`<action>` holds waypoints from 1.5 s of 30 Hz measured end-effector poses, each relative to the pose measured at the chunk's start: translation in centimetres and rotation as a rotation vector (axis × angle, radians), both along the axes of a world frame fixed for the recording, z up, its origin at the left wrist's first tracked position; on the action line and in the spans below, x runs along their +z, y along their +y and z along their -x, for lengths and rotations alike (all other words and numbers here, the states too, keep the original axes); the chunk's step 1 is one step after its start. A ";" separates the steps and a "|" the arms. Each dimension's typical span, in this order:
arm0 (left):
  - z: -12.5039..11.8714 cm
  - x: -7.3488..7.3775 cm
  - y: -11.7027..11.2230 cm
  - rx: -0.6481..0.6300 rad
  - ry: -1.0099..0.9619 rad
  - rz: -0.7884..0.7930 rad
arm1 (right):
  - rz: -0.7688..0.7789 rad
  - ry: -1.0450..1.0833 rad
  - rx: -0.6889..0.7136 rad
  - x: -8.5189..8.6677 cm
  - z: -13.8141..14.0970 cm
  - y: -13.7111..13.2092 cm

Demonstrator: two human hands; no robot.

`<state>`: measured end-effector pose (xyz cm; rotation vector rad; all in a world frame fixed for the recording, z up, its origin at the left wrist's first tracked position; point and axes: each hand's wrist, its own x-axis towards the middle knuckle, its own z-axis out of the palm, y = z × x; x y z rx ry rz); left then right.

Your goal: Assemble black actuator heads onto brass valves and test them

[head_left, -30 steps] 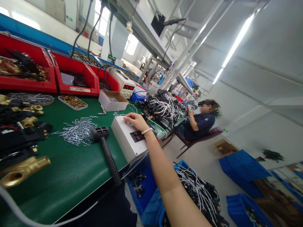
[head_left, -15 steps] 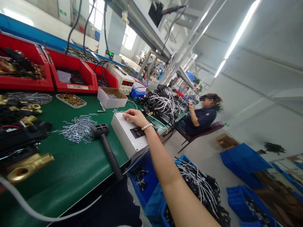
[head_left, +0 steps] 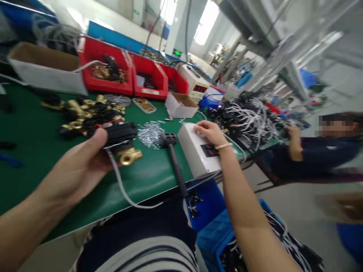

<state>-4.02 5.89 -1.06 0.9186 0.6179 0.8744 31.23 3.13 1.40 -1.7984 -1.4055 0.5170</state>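
My left hand point(head_left: 87, 166) is closed around a black valve assembly point(head_left: 120, 132) with a brass fitting point(head_left: 131, 156) below it. A metal pin lies along its side, and a white cable point(head_left: 121, 185) hangs from it in a loop. My right hand point(head_left: 210, 132) rests on the far end of a white control box point(head_left: 195, 151), its fingers bent together on the top face; what they pinch is hidden. Left of the box lies a black mallet point(head_left: 176, 162), its handle past the table edge. Beside the mallet is a pile of metal clips point(head_left: 150, 134).
Brass and black parts point(head_left: 85, 113) lie behind my left hand. Red bins point(head_left: 106, 85), a small carton point(head_left: 181, 105) and a power supply point(head_left: 195, 83) line the back. Cabled parts point(head_left: 252, 117) are heaped at right, near a seated person point(head_left: 326, 147). Blue crates point(head_left: 210, 241) stand below.
The view has swung left, bringing my left hand and the valve assembly into full sight. My right hand stays on the white box with its fingers bent.
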 end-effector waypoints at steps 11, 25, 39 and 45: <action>0.8 0.6 0.2 -0.039 -0.155 -0.026 | 0.056 -0.096 -0.153 0.1 0.5 0.4; 1.0 1.8 0.5 -0.142 -0.343 0.281 | 0.089 -0.120 -0.208 0.5 1.0 0.4; 2.0 1.8 0.7 -0.117 -0.534 0.250 | 0.171 -0.138 -0.274 0.7 1.0 0.8; 2.6 1.8 0.9 -0.178 -0.617 0.106 | 0.271 -0.260 -0.284 1.4 0.9 0.7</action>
